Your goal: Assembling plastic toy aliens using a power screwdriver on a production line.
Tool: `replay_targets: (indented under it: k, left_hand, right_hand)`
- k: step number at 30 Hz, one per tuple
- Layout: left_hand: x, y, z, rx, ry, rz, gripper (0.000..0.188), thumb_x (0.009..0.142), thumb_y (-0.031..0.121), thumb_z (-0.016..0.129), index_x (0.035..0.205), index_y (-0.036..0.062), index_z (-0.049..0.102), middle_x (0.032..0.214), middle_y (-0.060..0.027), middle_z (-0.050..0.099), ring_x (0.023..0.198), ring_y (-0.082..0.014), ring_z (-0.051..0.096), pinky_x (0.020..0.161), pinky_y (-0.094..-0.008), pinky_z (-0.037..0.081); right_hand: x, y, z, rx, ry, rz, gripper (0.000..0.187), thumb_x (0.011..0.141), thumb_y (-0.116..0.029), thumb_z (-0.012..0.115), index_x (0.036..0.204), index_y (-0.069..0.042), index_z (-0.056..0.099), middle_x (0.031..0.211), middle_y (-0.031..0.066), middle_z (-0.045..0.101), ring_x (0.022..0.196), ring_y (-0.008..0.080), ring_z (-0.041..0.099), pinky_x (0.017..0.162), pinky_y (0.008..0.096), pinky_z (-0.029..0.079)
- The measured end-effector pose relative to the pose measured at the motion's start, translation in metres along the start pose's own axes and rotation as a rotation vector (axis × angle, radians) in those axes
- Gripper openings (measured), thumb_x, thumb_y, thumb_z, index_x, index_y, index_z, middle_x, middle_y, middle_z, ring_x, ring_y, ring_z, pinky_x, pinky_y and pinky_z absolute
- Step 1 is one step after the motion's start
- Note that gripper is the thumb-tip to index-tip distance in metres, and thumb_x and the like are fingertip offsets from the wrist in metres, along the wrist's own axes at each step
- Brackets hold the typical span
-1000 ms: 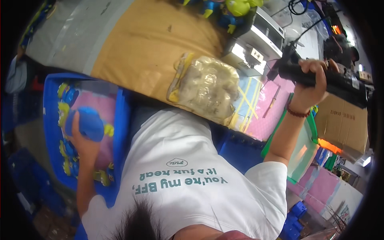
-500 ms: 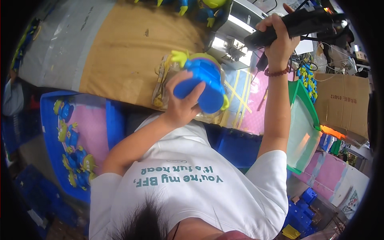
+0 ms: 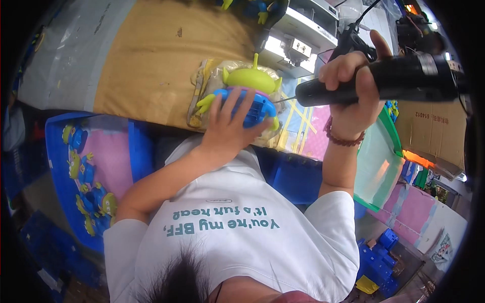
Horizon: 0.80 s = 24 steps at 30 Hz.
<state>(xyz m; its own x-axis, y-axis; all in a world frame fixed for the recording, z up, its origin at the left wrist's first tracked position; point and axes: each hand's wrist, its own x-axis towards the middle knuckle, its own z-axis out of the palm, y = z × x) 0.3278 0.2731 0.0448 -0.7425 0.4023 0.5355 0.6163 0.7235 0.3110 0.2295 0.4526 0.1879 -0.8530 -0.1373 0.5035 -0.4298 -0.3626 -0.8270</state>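
Observation:
A green-and-blue alien toy figure point(image 3: 252, 80) lies on a pad wrapped in clear plastic point(image 3: 214, 71), its single antenna pointing away from me. My left hand point(image 3: 225, 134) holds it down, fingers spread over its blue body; recesses show in the uncovered part. My right hand point(image 3: 356, 96) grips a black electric screwdriver point(image 3: 404, 80), tilted nearly level. Its thin bit reaches left to the toy's right shoulder; whether the tip touches cannot be made out.
A blue bin point(image 3: 56, 166) with several similar toys stands at the left. Beyond the pad, a white-and-grey device point(image 3: 308, 25) sits on the cardboard-covered table point(image 3: 146, 65). At the right are a green-rimmed tray point(image 3: 376, 174) and a cardboard box point(image 3: 434, 134).
The toy has gone down onto the pad and turned, with its head now showing. My right hand has brought the screwdriver down and left, to the toy.

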Motion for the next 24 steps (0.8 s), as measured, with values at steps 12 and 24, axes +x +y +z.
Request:
replay_targets:
  k: [12, 24]
  left_hand:
    - [0.004, -0.003, 0.016, -0.03, -0.024, -0.005, 0.035, 0.081, 0.019, 0.062, 0.115, 0.0251, 0.057, 0.144, -0.0222, 0.035, 0.132, -0.047, 0.033, 0.101, -0.0637, 0.031]
    - [0.005, -0.005, 0.017, -0.1, -0.052, -0.023, 0.032, 0.08, 0.021, 0.059, 0.111, 0.0209, 0.063, 0.143, -0.0237, 0.038, 0.13, -0.0467, 0.035, 0.103, -0.0614, 0.03]
  right_hand:
    - [-0.026, 0.019, 0.017, -0.092, -0.084, -0.02, 0.062, 0.081, -0.007, 0.066, 0.132, 0.001, 0.032, 0.073, 0.0094, 0.059, 0.06, 0.0202, 0.058, 0.06, 0.0363, 0.052]
    - [-0.036, 0.054, 0.0, -0.035, -0.354, -0.12, 0.053, 0.072, 0.007, 0.066, 0.118, -0.003, 0.041, 0.073, 0.0091, 0.057, 0.059, 0.0213, 0.059, 0.056, 0.0309, 0.051]
